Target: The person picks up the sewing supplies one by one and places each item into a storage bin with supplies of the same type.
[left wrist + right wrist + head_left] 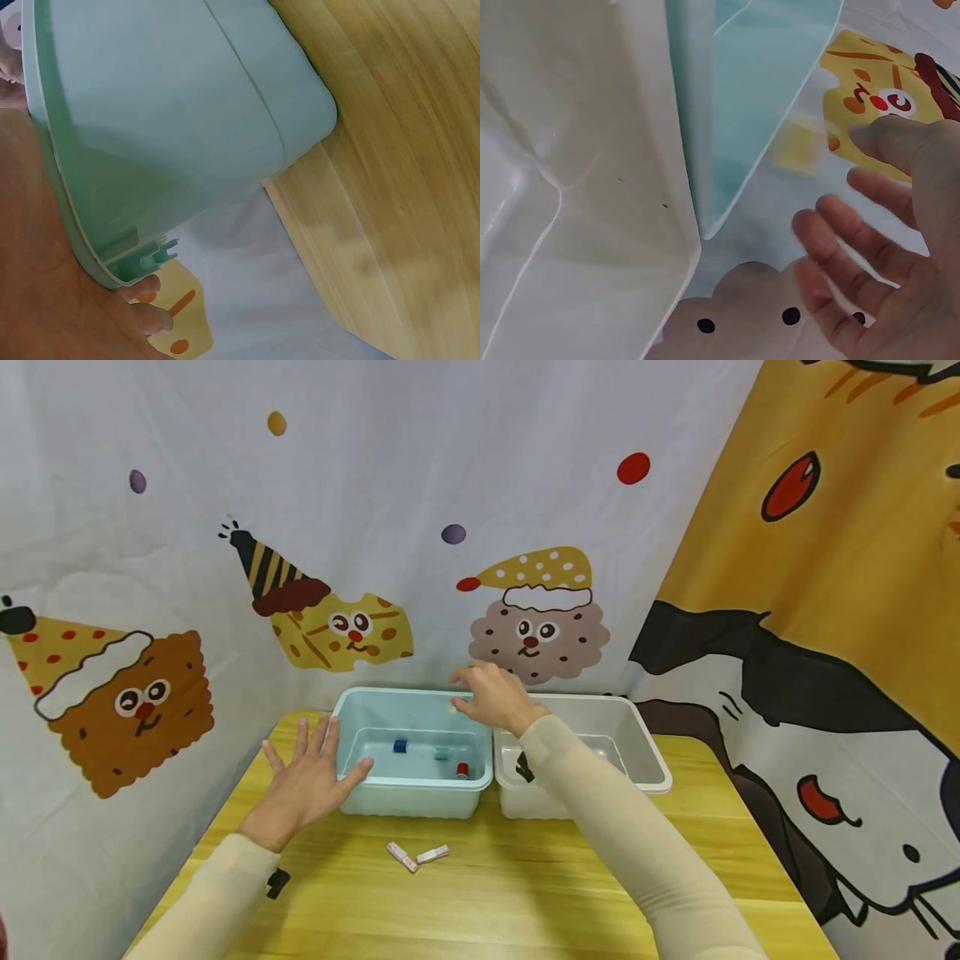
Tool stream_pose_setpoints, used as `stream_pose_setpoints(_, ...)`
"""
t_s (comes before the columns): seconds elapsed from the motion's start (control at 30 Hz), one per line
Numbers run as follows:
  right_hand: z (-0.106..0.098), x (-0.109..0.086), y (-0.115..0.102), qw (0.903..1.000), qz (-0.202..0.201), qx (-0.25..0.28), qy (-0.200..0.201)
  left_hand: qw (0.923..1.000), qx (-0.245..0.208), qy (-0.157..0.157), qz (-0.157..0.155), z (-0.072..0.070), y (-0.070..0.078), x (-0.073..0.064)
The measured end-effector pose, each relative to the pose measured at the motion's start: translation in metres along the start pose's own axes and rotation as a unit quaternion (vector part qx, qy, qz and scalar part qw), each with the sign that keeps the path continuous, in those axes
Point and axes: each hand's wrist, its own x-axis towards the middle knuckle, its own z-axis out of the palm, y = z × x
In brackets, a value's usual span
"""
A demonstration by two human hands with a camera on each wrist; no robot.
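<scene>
My left hand (303,785) is at the left end of the light blue bin (411,802), fingers spread; whether it touches the rim (64,199) I cannot tell. My right hand (495,695) hovers over the back of the bins where they meet, its fingers (840,221) loosely bent and holding nothing. A small blurred pale yellow piece (799,146) appears in mid-air just off the right fingertips. Inside the blue bin lie a dark blue piece (401,746), a teal piece (441,753) and a red piece (462,770), all small.
A white bin (660,772) stands close against the blue one's right side. Two small white pieces with pinkish marks, one left (402,857) and one right (432,854), lie on the wooden table (450,918) before the bins. A printed cloth (360,485) hangs behind.
</scene>
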Motion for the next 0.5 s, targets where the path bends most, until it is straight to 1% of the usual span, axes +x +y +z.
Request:
stream_pose_setpoints(0.17,-0.0022,-0.0024,-0.0008,0.9999,0.004,-0.01,0.0,1.0,0.001,-0.001,0.0,-0.001,0.0007,-0.0011)
stream_pose_setpoints(0.5,-0.007,-0.0093,-0.0092,0.9996,-0.023,-0.009,0.015,1.0,0.001,-0.005,0.0,-0.0013,0.0005,-0.0012)
